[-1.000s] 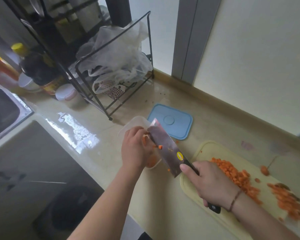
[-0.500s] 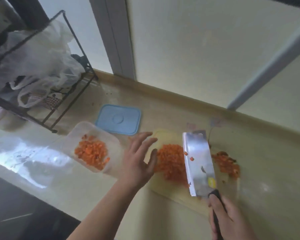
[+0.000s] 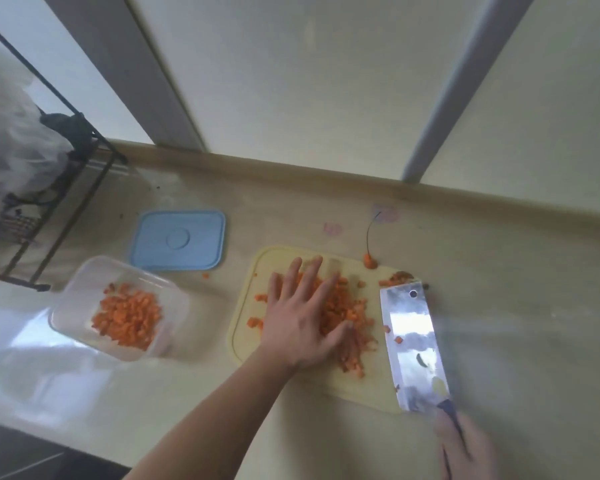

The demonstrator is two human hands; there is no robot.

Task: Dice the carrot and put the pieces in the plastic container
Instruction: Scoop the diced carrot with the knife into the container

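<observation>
At the lower right of the frame my right hand [image 3: 466, 448] grips the handle of the cleaver [image 3: 413, 348], its blade lying flat along the right edge of the yellow cutting board [image 3: 246, 336]. At centre my left hand [image 3: 300, 323] rests on the diced carrot pile [image 3: 347, 317], fingers spread wide. Farther left, the plastic container [image 3: 66, 306] holds carrot pieces [image 3: 127, 315], its blue lid [image 3: 177, 239] just behind.
</observation>
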